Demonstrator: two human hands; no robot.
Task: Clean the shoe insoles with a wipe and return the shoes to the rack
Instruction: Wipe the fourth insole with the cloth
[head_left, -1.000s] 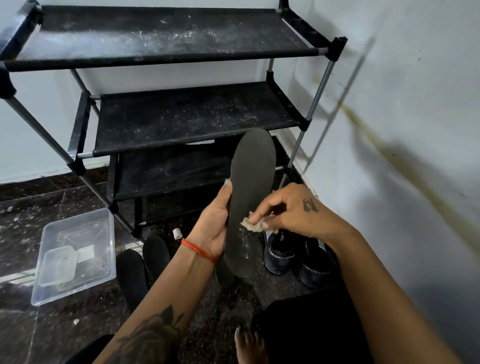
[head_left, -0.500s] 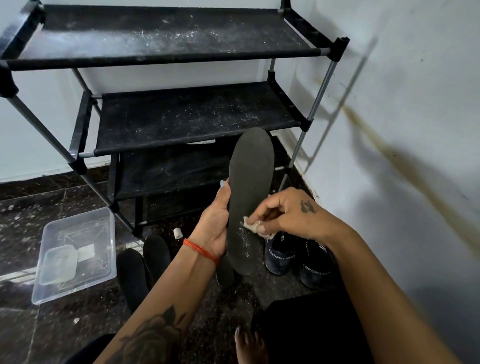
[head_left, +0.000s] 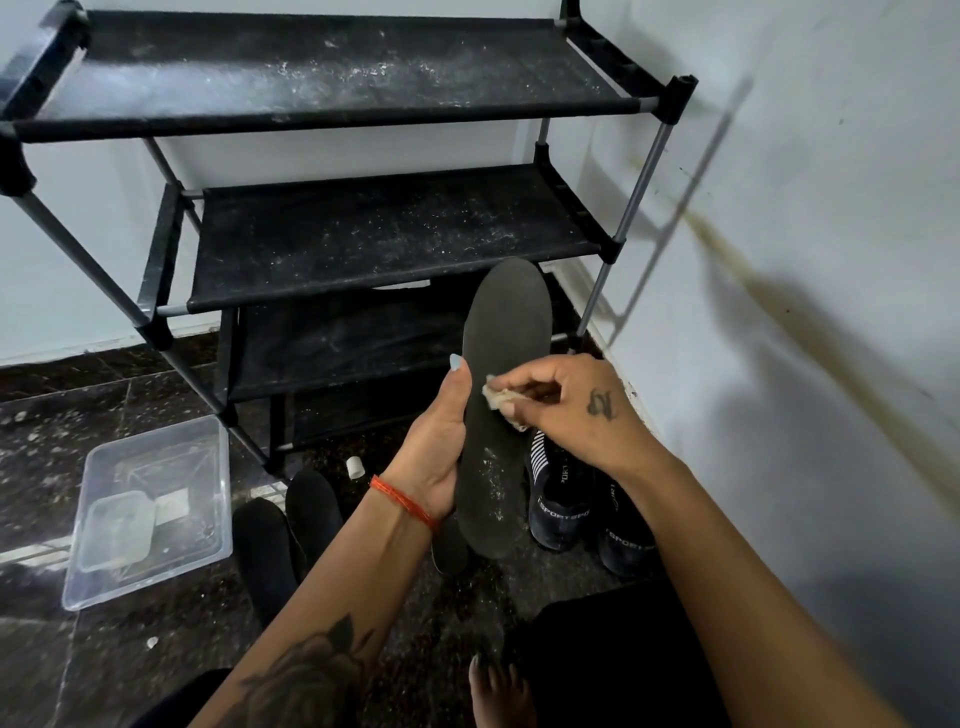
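My left hand (head_left: 434, 452) grips a long dark grey insole (head_left: 506, 364) upright by its left edge, in front of the black shoe rack (head_left: 363, 234). My right hand (head_left: 566, 410) pinches a small crumpled white wipe (head_left: 498, 400) against the insole's middle. White specks mark the insole's lower half. A pair of dark navy sport shoes (head_left: 563, 499) stands on the floor just behind my right wrist. Two more dark insoles (head_left: 280, 535) lie on the floor left of my left forearm.
A clear plastic tub (head_left: 150, 504) with a smaller container inside sits on the dark stone floor at left. A small white cap (head_left: 355, 466) lies by the rack's foot. A stained white wall (head_left: 779, 260) closes the right side. My bare foot (head_left: 498, 691) shows at the bottom.
My right hand has slid the wipe up and to the left across the insole, from its lower middle towards the left edge. The left hand holds the insole nearly still.
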